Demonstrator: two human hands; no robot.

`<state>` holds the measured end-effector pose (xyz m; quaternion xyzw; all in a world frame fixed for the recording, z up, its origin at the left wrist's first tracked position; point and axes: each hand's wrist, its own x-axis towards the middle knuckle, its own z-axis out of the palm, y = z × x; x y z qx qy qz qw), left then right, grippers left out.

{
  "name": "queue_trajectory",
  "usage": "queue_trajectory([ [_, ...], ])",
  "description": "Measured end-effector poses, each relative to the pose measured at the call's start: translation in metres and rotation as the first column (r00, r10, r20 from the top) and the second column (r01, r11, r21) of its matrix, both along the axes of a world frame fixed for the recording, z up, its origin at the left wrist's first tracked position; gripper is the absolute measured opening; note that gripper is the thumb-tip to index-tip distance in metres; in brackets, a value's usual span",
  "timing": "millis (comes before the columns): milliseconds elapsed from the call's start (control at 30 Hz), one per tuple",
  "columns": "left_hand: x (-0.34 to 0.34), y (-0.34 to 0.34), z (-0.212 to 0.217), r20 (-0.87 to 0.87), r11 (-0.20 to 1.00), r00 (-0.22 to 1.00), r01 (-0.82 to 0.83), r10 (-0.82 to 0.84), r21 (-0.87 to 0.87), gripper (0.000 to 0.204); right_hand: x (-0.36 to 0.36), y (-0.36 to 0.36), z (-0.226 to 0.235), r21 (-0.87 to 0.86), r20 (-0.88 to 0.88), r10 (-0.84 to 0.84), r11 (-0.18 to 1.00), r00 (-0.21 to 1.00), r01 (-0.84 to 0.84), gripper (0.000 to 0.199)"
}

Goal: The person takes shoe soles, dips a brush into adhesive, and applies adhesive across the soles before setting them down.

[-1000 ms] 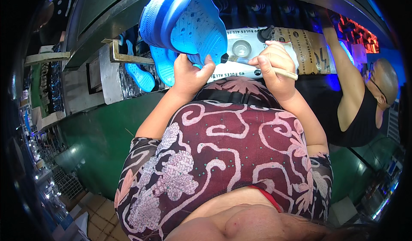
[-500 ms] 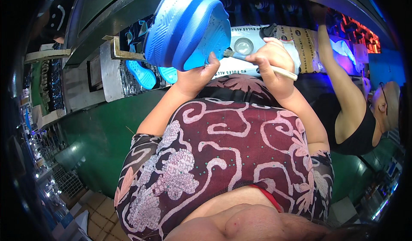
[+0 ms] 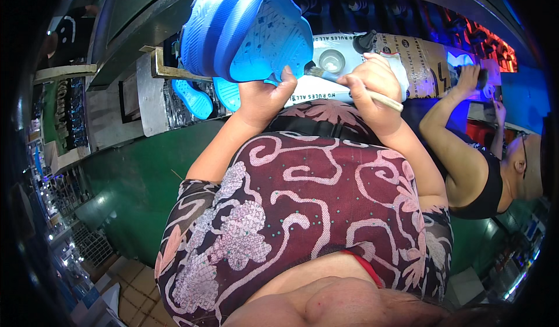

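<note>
My left hand [image 3: 265,103] grips several blue shoe soles [image 3: 271,33], which look bundled together, by their lower edge, thumb up against the inner face. That speckled inner face is turned toward my right. In my right hand [image 3: 375,88] is a paintbrush [image 3: 384,100] with a pale handle, held between thumb and fingers. Its dark bristles are at the sole's right edge; whether they touch it I cannot tell. Just behind the brush stands a small round cup [image 3: 332,61], and beside that a dark bottle [image 3: 365,42].
Loose blue soles [image 3: 193,99] lie on the bench at left, near a metal bracket [image 3: 169,71]. White printed sheeting [image 3: 326,90] and brown cardboard [image 3: 419,65] cover the bench. At right, a co-worker's arm [image 3: 442,123] reaches over it, a dark object in hand. Dark shapes line the back.
The blue soles have shifted left and turned, so more of the inner face shows. The brush has stayed close to the edge. The co-worker's arm has drawn back and bent, now with a dark object.
</note>
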<state>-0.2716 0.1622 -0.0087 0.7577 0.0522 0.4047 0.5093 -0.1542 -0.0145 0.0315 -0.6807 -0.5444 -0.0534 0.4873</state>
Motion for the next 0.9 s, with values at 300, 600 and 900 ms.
queue_trajectory([
  [300,0.004,0.013,0.029,-0.165,0.955,0.976,0.093,-0.143,-0.281,0.041,0.008,-0.052,-0.010,0.081,-0.196,-0.270,0.953,0.943,0.290,0.033],
  [600,0.140,0.001,0.109,-0.076,0.268,0.310,0.644,-0.948,-0.716,0.075,-0.014,-0.090,-0.036,-0.017,-0.380,-0.573,0.789,0.726,0.614,0.029],
  [900,0.270,-0.048,0.140,0.341,0.135,0.606,0.602,-0.719,-0.787,0.057,-0.014,-0.098,-0.060,-0.024,-0.601,-0.522,0.769,0.605,0.639,0.035],
])
